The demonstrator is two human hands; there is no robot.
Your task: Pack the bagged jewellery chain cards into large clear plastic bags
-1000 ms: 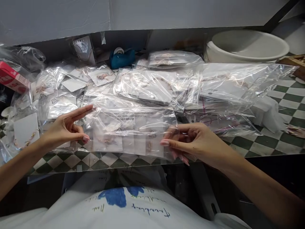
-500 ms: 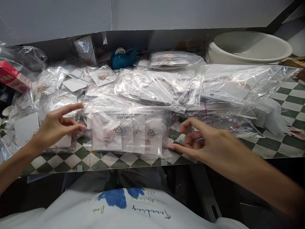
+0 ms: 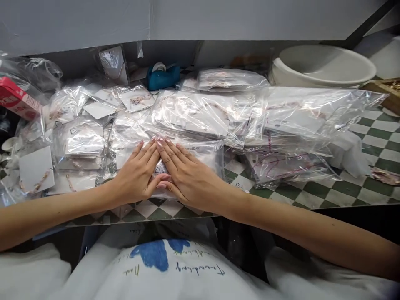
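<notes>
**Obs.: palms down, no pinch, frame centre**

Nearest: white T-shirt with blue print and handwritten-style lettering (image 3: 153, 255), lower centre, on the person's own torso. Just beyond it, the left hand (image 3: 136, 171) and right hand (image 3: 189, 173) lie flat and palms down at centre. Fingers are extended and angled inward, with the fingertips nearly meeting; the thumbs cross. Grip state: open, no pinch or closure on anything.

Both hands press on a clear plastic bag of white jewellery cards (image 3: 200, 156), which lies at centre on the near edge of the pile. Its printed warning is mostly covered by the hands. The bag rests on a green-and-white checkered tabletop (image 3: 373, 189), visible along the near edge and at right.

Mid-distance: many clear plastic bags of white cards (image 3: 203, 112) overlap across the table. Loose white cards with thin chains (image 3: 36, 168) lie at lower left of the pile. Crumpled white material (image 3: 350, 156) sits at right.

Far: red-and-white carton (image 3: 17, 98), upper left; teal tape dispenser (image 3: 162, 77), upper centre; large off-white basin (image 3: 321, 64), upper right; brown wooden box (image 3: 383, 92), right edge.
</notes>
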